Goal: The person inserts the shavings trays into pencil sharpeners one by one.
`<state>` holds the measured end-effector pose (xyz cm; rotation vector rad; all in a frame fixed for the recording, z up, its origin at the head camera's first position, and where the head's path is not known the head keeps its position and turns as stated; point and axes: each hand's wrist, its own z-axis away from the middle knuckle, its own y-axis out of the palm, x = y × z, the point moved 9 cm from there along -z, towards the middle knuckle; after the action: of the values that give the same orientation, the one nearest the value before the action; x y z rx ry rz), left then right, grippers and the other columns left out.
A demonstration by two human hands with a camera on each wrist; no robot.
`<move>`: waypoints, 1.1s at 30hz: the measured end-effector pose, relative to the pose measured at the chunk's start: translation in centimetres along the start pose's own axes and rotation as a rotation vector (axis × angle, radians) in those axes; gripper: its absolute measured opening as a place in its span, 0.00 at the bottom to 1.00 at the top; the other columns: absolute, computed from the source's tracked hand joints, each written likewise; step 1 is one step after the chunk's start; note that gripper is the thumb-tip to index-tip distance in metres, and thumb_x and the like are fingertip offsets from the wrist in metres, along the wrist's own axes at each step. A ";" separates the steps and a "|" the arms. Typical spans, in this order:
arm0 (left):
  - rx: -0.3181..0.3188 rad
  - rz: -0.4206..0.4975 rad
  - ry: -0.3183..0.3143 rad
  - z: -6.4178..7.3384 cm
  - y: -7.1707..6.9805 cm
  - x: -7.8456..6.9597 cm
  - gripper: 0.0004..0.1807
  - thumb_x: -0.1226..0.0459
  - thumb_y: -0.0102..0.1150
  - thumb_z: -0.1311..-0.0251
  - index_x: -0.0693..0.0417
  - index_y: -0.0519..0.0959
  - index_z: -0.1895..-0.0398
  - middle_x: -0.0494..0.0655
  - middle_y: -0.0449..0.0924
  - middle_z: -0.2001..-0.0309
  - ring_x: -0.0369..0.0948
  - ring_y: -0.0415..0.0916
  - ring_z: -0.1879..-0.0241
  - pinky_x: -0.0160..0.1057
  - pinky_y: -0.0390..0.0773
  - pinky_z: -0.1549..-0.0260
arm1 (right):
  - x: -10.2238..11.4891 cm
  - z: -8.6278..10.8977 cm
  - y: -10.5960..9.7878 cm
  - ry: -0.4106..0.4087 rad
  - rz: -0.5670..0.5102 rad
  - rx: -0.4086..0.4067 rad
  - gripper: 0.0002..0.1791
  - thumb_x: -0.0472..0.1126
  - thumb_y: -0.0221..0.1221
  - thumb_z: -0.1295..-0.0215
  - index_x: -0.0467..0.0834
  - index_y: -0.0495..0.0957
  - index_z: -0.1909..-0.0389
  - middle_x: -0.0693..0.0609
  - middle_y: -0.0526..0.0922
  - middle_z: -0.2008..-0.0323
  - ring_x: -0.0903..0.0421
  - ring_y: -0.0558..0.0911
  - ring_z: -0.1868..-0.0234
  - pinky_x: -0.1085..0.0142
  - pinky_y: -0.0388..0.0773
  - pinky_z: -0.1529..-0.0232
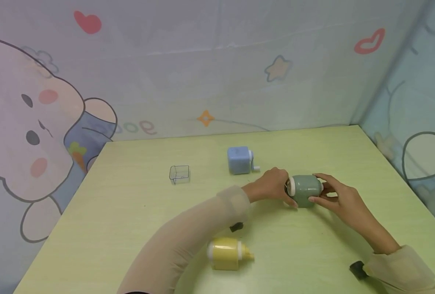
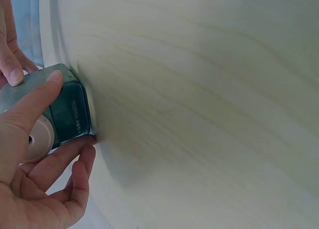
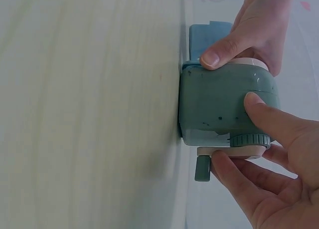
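a: what's nearest?

b: a yellow sharpener [image 1: 225, 254] near the left sleeve [image 1: 188, 228], on the surface [image 1: 92, 228].

a: and the fingers?

b: beyond it, the right hand [image 1: 346, 201] has thumb and fingers set around the green sharpener [image 1: 307, 190], parted only as far as its body, one fingertip at the crank [image 3: 239, 151]. the left hand [image 1: 272, 185] pinches the other end, thumb over the dark drawer front [image 2: 72, 112].

a: so which step is this?

b: i'd judge it's steadying the sharpener while the left works at that end (whether the drawer is sliding, i can't tell). the next move calls for a firm right hand and a straight push or pull from the left, along the body.

a: which way does it point?

b: the cream face [image 2: 42, 141] looks to the person's left, the crank to the right; the long axis runs roughly side to side. it's right of centre, on or just over the surface; i can't tell which.

a: farther off?

b: a small clear tray [image 1: 180, 177], by the look of it, then a blue sharpener [image 1: 238, 160], and the patterned backdrop [image 1: 313, 98] last.
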<state>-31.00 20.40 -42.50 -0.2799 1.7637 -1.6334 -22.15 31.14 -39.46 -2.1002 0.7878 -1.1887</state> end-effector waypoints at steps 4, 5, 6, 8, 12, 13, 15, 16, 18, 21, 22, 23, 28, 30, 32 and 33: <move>-0.003 0.008 0.010 0.0 0.1 0.0 0.26 0.46 0.80 0.58 0.55 0.81 0.67 0.38 0.80 0.73 0.30 0.73 0.77 0.25 0.72 0.77 | 0.0 0.1 0.0 0.002 -0.002 -0.002 0.36 0.33 0.71 0.43 0.36 0.68 0.35 0.44 0.85 0.62 0.40 0.86 0.62 0.56 0.82 0.67; -0.004 0.009 0.012 0.1 0.1 0.0 0.27 0.46 0.80 0.58 0.56 0.81 0.67 0.38 0.80 0.73 0.31 0.73 0.77 0.25 0.72 0.77 | 0.0 0.1 0.0 0.004 -0.005 -0.002 0.36 0.33 0.71 0.43 0.36 0.68 0.35 0.43 0.85 0.62 0.40 0.86 0.62 0.55 0.82 0.67; -0.004 0.010 0.014 0.1 0.2 0.0 0.27 0.46 0.80 0.58 0.56 0.81 0.67 0.39 0.80 0.72 0.31 0.73 0.77 0.25 0.72 0.77 | 0.0 0.1 0.0 0.004 -0.007 -0.001 0.36 0.33 0.71 0.43 0.36 0.68 0.35 0.43 0.85 0.62 0.40 0.86 0.62 0.55 0.82 0.67; -0.005 0.004 0.012 0.2 0.1 0.0 0.27 0.45 0.80 0.58 0.56 0.80 0.66 0.38 0.79 0.72 0.31 0.73 0.76 0.25 0.72 0.77 | 0.0 0.1 0.1 0.004 -0.016 0.000 0.36 0.33 0.71 0.43 0.35 0.68 0.35 0.43 0.84 0.62 0.39 0.86 0.62 0.54 0.82 0.67; -0.009 0.011 0.009 0.3 0.1 0.1 0.27 0.45 0.80 0.58 0.55 0.80 0.67 0.38 0.79 0.72 0.31 0.73 0.76 0.25 0.72 0.76 | 0.1 0.0 0.2 -0.005 -0.016 0.002 0.36 0.33 0.71 0.43 0.35 0.68 0.35 0.43 0.85 0.62 0.40 0.86 0.63 0.57 0.83 0.67; -0.010 0.014 0.009 0.3 0.1 0.1 0.26 0.45 0.80 0.57 0.55 0.80 0.67 0.38 0.79 0.72 0.31 0.73 0.76 0.25 0.72 0.76 | 0.0 0.0 0.2 -0.007 -0.017 0.002 0.35 0.33 0.71 0.43 0.35 0.68 0.35 0.43 0.84 0.62 0.39 0.86 0.63 0.57 0.83 0.67; -0.010 0.027 0.003 0.3 0.2 0.2 0.27 0.46 0.80 0.57 0.55 0.80 0.66 0.38 0.80 0.71 0.30 0.73 0.75 0.24 0.72 0.76 | 0.0 0.0 0.1 -0.005 -0.014 0.004 0.35 0.33 0.71 0.43 0.36 0.68 0.34 0.43 0.85 0.62 0.39 0.86 0.62 0.59 0.83 0.67; -0.010 0.033 0.000 0.3 0.2 0.2 0.27 0.46 0.79 0.56 0.55 0.80 0.65 0.38 0.80 0.70 0.30 0.73 0.75 0.24 0.72 0.76 | 0.0 0.0 0.1 -0.004 -0.014 0.006 0.35 0.34 0.71 0.43 0.36 0.68 0.34 0.43 0.85 0.61 0.39 0.86 0.62 0.59 0.83 0.67; -0.008 0.039 -0.009 0.3 0.4 0.3 0.28 0.45 0.79 0.56 0.56 0.80 0.63 0.39 0.80 0.69 0.29 0.73 0.75 0.24 0.72 0.75 | -0.2 0.0 0.1 0.004 -0.020 0.014 0.35 0.34 0.71 0.42 0.35 0.68 0.34 0.43 0.85 0.61 0.39 0.86 0.61 0.60 0.83 0.67; -0.004 0.042 -0.026 0.3 0.4 0.4 0.30 0.45 0.79 0.56 0.56 0.79 0.60 0.39 0.80 0.66 0.29 0.73 0.73 0.23 0.72 0.74 | -0.3 0.0 0.1 0.031 -0.031 0.030 0.36 0.35 0.70 0.41 0.36 0.67 0.33 0.43 0.84 0.60 0.39 0.86 0.59 0.63 0.82 0.66; -0.003 0.044 -0.028 0.3 0.4 0.4 0.30 0.45 0.79 0.56 0.56 0.79 0.59 0.39 0.80 0.66 0.29 0.73 0.73 0.23 0.72 0.74 | -0.4 0.0 0.1 0.043 -0.042 0.038 0.36 0.35 0.70 0.40 0.35 0.67 0.33 0.42 0.84 0.60 0.39 0.85 0.59 0.63 0.82 0.66; -0.002 0.048 -0.030 0.3 0.4 0.5 0.31 0.44 0.78 0.56 0.56 0.79 0.58 0.39 0.80 0.65 0.29 0.73 0.73 0.23 0.72 0.74 | -0.5 0.0 0.2 0.058 -0.050 0.046 0.36 0.36 0.70 0.40 0.35 0.66 0.33 0.41 0.84 0.59 0.38 0.85 0.59 0.64 0.81 0.66; 0.008 0.077 -0.031 0.4 0.8 0.7 0.33 0.44 0.77 0.54 0.56 0.77 0.54 0.40 0.80 0.64 0.29 0.74 0.71 0.24 0.73 0.72 | -0.9 0.2 0.3 0.120 -0.083 0.074 0.36 0.38 0.69 0.38 0.36 0.65 0.31 0.37 0.82 0.56 0.36 0.84 0.58 0.58 0.82 0.63; 0.011 0.086 -0.029 0.5 0.9 0.8 0.33 0.44 0.77 0.53 0.56 0.77 0.54 0.39 0.80 0.64 0.29 0.74 0.71 0.25 0.73 0.72 | -0.9 0.2 0.3 0.127 -0.084 0.073 0.36 0.39 0.69 0.38 0.36 0.65 0.31 0.38 0.82 0.56 0.37 0.84 0.57 0.59 0.82 0.62; 0.013 0.090 -0.035 0.6 0.9 0.9 0.32 0.43 0.76 0.53 0.54 0.76 0.54 0.38 0.79 0.64 0.29 0.74 0.71 0.25 0.73 0.72 | -0.9 0.2 0.3 0.128 -0.082 0.072 0.36 0.39 0.69 0.38 0.37 0.65 0.31 0.38 0.82 0.56 0.37 0.84 0.57 0.63 0.81 0.62; 0.013 0.088 -0.038 0.6 0.9 0.9 0.32 0.43 0.76 0.53 0.54 0.76 0.54 0.38 0.78 0.65 0.30 0.74 0.71 0.25 0.73 0.72 | -0.9 0.2 0.2 0.128 -0.081 0.070 0.37 0.39 0.69 0.38 0.37 0.65 0.31 0.38 0.82 0.56 0.37 0.84 0.57 0.65 0.80 0.62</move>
<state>-31.01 19.51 -43.60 -0.2227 1.7122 -1.5669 -22.44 31.65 -40.17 -2.0316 0.7120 -1.3860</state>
